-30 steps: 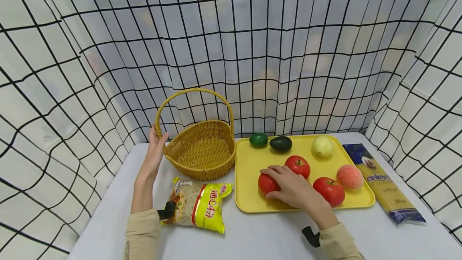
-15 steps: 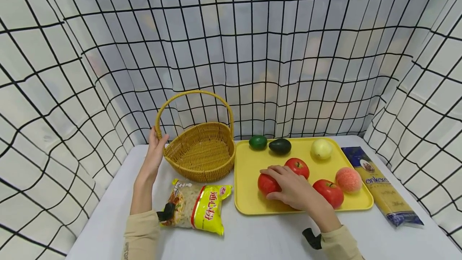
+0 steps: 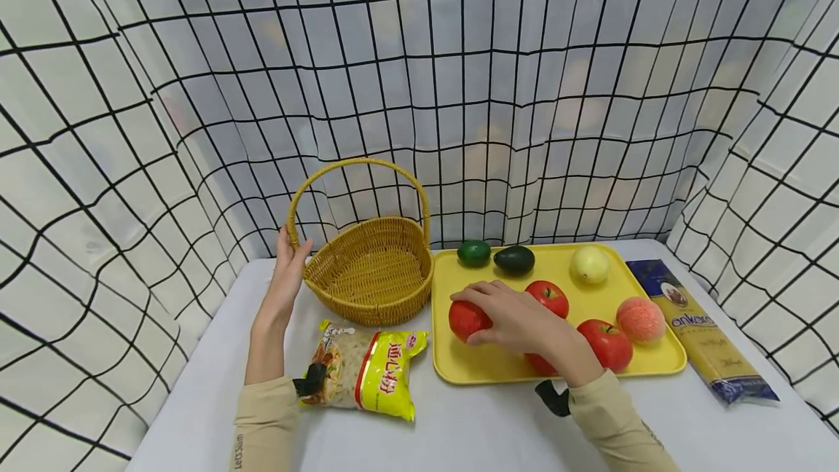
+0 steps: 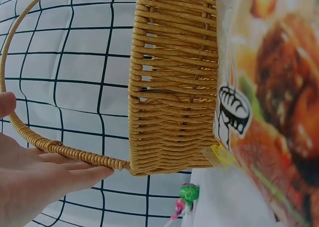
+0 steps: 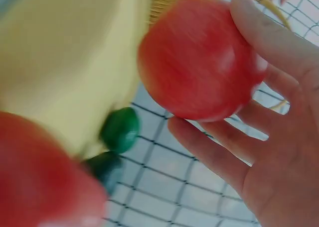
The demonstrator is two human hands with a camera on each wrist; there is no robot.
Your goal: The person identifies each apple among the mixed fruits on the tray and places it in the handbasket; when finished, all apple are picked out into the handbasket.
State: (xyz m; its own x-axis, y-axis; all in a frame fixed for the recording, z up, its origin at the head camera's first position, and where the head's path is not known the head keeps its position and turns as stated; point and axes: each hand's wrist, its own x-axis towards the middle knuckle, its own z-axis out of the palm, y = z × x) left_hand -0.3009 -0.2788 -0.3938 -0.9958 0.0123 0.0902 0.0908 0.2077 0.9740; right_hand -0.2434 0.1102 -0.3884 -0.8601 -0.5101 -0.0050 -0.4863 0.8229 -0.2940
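Observation:
My right hand (image 3: 521,319) grips a red apple (image 3: 468,320), fingers over its top and thumb at its near side, above the left part of the yellow tray (image 3: 452,366). In the right wrist view the held apple (image 5: 199,57) sits between thumb and fingertips. My left hand (image 3: 286,275) holds the handle (image 3: 293,221) of a wicker basket (image 3: 370,304) at its left side. In the left wrist view the fingers (image 4: 75,172) lie behind the handle, the thumb in front. Nothing lies inside the basket.
More apples (image 3: 606,344), a peach (image 3: 641,319), a pale yellow fruit (image 3: 590,265), an avocado (image 3: 514,260) and a green fruit (image 3: 474,253) lie on the tray. Noodle bag (image 3: 367,370) lies before the basket, pasta pack (image 3: 701,333) at right. Netting (image 3: 459,93) encloses the table.
My right hand has lifted the apple and moved a little left with it. Another apple now shows beneath the right wrist. The left hand keeps its hold on the basket handle.

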